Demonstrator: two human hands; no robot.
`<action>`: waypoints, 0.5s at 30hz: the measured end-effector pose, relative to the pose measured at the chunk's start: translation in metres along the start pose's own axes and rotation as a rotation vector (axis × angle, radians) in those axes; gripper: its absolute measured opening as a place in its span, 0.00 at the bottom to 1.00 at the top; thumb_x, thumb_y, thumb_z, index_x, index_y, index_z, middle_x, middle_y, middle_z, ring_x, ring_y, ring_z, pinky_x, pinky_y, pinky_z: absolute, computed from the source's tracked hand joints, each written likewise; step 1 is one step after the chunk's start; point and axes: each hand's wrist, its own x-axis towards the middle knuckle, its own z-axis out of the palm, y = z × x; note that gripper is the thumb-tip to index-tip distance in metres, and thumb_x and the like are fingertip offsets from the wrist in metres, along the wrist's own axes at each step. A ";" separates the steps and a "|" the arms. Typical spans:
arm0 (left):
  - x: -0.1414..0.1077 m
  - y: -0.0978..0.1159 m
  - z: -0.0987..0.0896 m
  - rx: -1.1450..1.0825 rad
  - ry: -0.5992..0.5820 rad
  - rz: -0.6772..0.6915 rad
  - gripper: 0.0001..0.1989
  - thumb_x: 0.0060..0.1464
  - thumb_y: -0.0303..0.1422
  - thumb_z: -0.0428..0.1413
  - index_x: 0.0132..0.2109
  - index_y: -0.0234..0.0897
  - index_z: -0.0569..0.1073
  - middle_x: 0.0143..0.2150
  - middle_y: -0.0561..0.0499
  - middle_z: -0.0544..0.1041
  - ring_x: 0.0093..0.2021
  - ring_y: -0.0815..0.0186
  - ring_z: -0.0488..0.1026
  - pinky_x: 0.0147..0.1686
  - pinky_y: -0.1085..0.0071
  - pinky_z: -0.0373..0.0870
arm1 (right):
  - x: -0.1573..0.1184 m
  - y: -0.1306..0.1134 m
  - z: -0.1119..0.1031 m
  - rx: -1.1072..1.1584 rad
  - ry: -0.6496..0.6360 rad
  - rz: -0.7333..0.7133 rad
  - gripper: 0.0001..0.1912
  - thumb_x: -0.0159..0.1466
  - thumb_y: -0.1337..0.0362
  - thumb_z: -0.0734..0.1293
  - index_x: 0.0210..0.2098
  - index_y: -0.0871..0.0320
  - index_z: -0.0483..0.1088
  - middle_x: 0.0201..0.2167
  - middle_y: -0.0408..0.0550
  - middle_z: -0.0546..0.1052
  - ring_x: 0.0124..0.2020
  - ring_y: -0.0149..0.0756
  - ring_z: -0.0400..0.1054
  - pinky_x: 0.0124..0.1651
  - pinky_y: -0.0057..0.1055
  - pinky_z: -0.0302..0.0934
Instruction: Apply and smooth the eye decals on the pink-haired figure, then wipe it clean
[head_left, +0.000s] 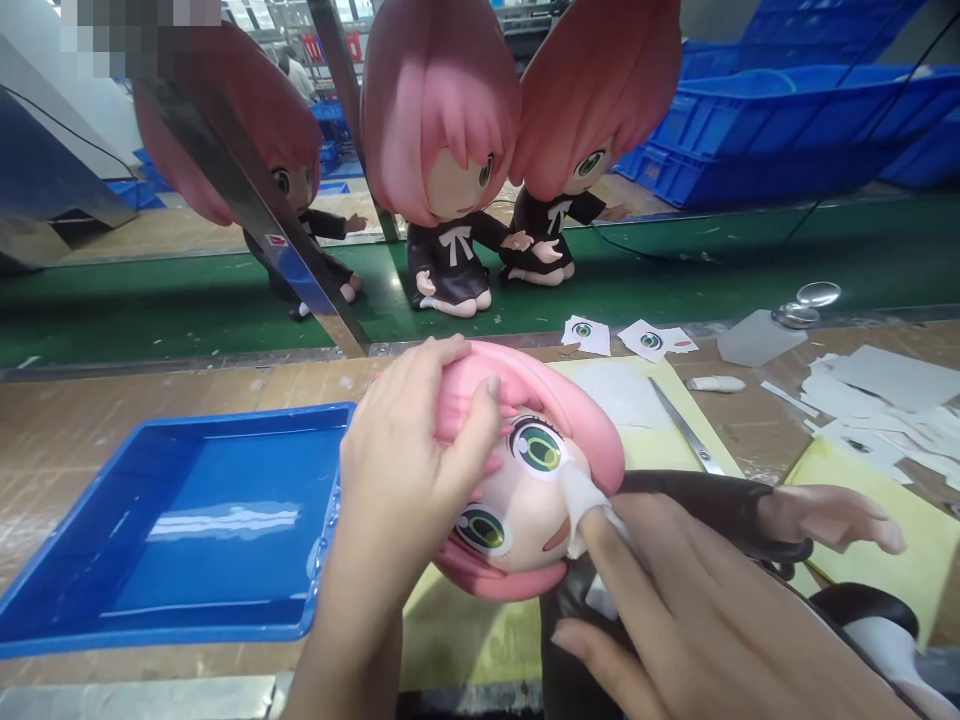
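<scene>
A large figure with pink hair [525, 375] and a black outfit lies on its back before me. Its face shows two green eyes and an open mouth. My left hand [409, 450] grips the side of its head, thumb over the fringe. A white cloth [581, 500], wrapped at the fingertip of my right hand [667, 590], presses on the cheek between one eye and the mouth. That hand's thumb hangs apart from the other fingers. Toward the right extends the figure's arm [832, 515]. Yellow sheets [480, 640] lie underneath.
A blue tray [225, 540] sits at left. Tweezers [686, 425], eye decals [651, 340], paper scraps [885, 390] and a metal-lidded container [796, 314] are at right. Similar figures [454, 240] kneel on the green belt [637, 270] behind a metal post [262, 200]. Blue crates [795, 130] stand beyond.
</scene>
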 end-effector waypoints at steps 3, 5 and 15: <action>0.003 0.005 0.000 0.033 -0.025 -0.014 0.16 0.65 0.42 0.53 0.54 0.41 0.74 0.56 0.49 0.80 0.53 0.52 0.77 0.50 0.57 0.70 | 0.013 0.000 0.000 -0.203 -0.051 -0.088 0.21 0.75 0.55 0.54 0.48 0.63 0.72 0.34 0.53 0.71 0.33 0.43 0.67 0.34 0.37 0.61; 0.005 0.006 0.000 0.053 -0.042 -0.030 0.15 0.65 0.41 0.52 0.54 0.41 0.74 0.56 0.49 0.80 0.54 0.53 0.77 0.51 0.56 0.70 | 0.017 -0.001 0.005 -0.226 -0.071 -0.075 0.23 0.76 0.54 0.53 0.50 0.64 0.71 0.35 0.53 0.71 0.35 0.44 0.67 0.36 0.38 0.62; 0.006 0.003 0.003 0.110 -0.024 0.044 0.16 0.66 0.42 0.52 0.55 0.42 0.73 0.57 0.48 0.80 0.56 0.52 0.76 0.52 0.54 0.71 | 0.015 0.007 0.007 -0.224 -0.187 0.005 0.21 0.76 0.53 0.52 0.45 0.60 0.69 0.33 0.49 0.67 0.33 0.44 0.64 0.35 0.39 0.60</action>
